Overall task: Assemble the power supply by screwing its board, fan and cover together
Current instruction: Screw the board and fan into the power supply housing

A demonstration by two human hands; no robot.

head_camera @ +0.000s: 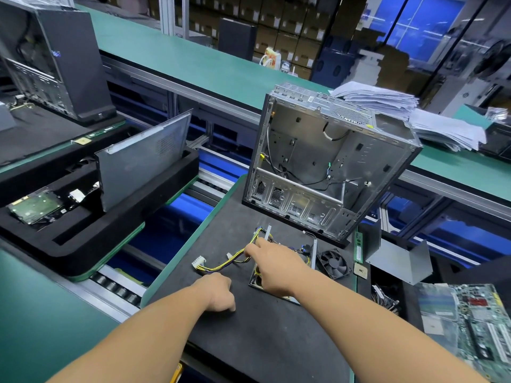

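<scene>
- Right hand (273, 261) reaches over the power supply board (255, 280) on the black desk (265, 333); its grip pinches the yellow wire bundle (226, 262)
- Left hand (219, 293) rests clenched on the desk, holding nothing
- Fan (334, 264) lies just right of the board

Open computer case (326, 161), motherboard (475, 322), papers (387, 100)

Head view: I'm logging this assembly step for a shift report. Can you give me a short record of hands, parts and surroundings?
left hand: fingers curled, resting on the black mat, holding nothing visible
right hand: reaching over the power supply board, fingers at the yellow-black cable bundle; grip unclear
fan: loose on the mat, right of the board
cover: grey metal, apart, right of the fan
computer case: open, standing behind the parts
</scene>
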